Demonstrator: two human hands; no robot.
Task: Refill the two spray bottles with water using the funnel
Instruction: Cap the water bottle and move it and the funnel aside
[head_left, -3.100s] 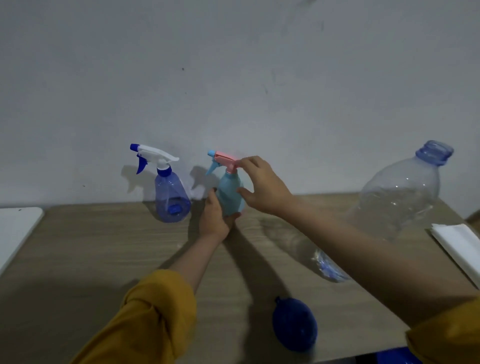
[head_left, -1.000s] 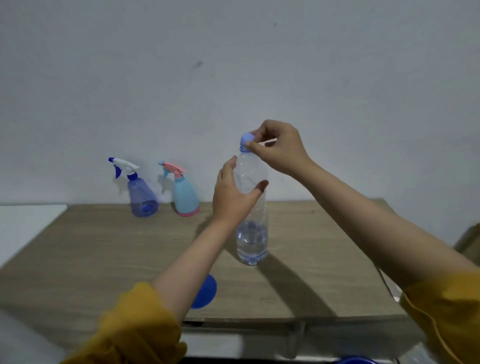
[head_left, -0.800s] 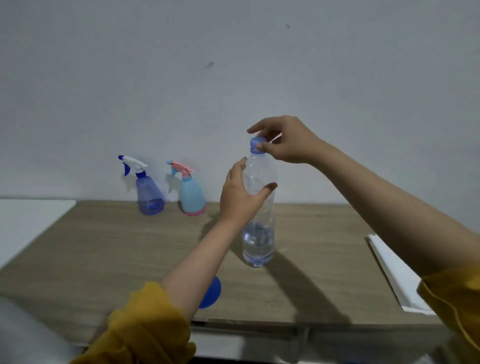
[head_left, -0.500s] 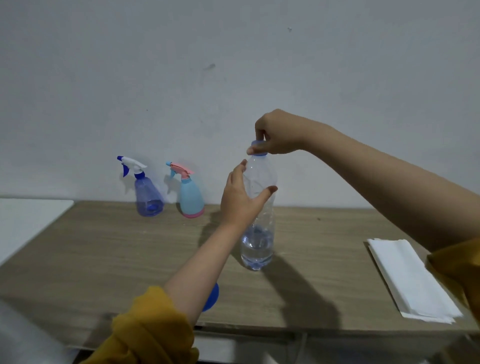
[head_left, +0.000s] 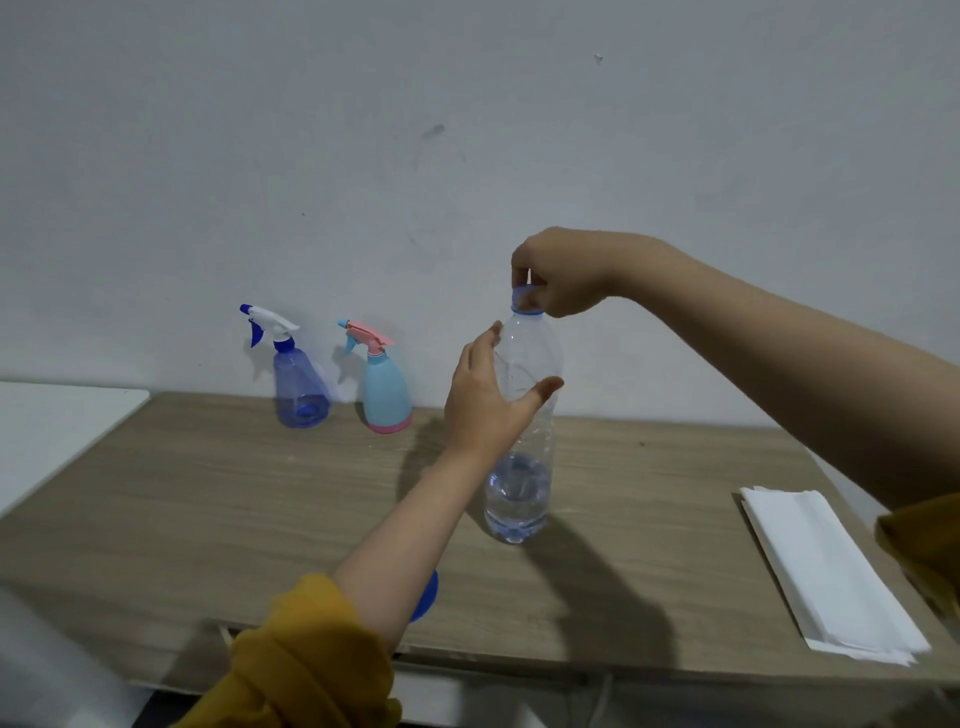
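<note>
A plain grey wall (head_left: 363, 130) stands behind a long wooden table (head_left: 208, 493), and this table carries everything for the job. On its right side lies a folded white cloth (head_left: 826, 571), well apart from the rest.

From here I see two risks. The tall water bottle (head_left: 522, 467) is thin and soft, and only its lower part has water, so if my left hand squeezes too hard while the cap comes off, I think the bottle can buckle or tip and spill over the table. Also the small cap (head_left: 521, 301) can slip from my fingers and roll away. The two spray bottles still have their heads on, so no water can go in yet. The dark blue one (head_left: 298, 384) and the light blue one with a pink head (head_left: 384, 389) stand just beside each other at the wall, well apart from the water bottle. The blue funnel (head_left: 427, 595) lies near the front edge, mostly hidden behind my left forearm.

My left hand (head_left: 483, 410) is half open and curved around the upper body of the water bottle, thumb on the front. My right hand (head_left: 558, 273) is closed from above, its fingertips pinching the cap.
</note>
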